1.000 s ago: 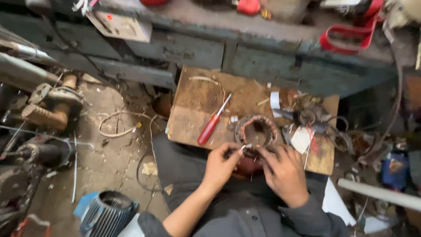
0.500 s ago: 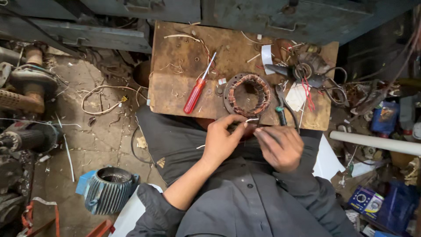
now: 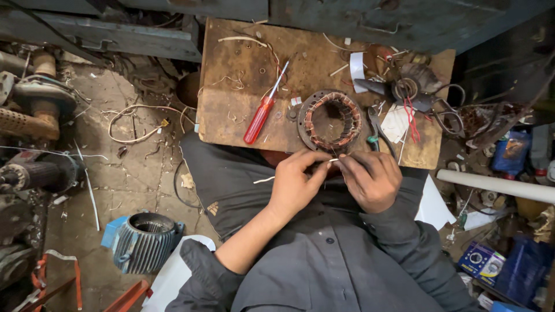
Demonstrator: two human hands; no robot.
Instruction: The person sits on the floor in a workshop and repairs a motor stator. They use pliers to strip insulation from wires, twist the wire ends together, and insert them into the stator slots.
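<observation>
Left hand (image 3: 298, 182): I see its fingers pinched narrow on a thin pale wire (image 3: 333, 160), just near of the stator.
Right hand (image 3: 370, 179): its fingers are curled tight on the same wire from the right; the two hands almost touch at the tips.
Stator (image 3: 330, 120): a round ring with copper windings, lying flat at the near edge of the desk (image 3: 231, 115), just far of both hands.
Screwdriver (image 3: 263, 110): red handle, lying slantwise on the desk left of the stator, untouched.
Pliers (image 3: 376, 130): right of the stator, on the desk, apart from the hands.
Motor housing (image 3: 144, 242): grey, ribbed, on the floor to the near left, well apart.
Step in hand: I judge the hands are working a lead wire end from the winding, twisting or stripping it; I cannot tell which.
Next move: it calls for a steady pinch and small pulls, so the thin wire does not snap.
</observation>
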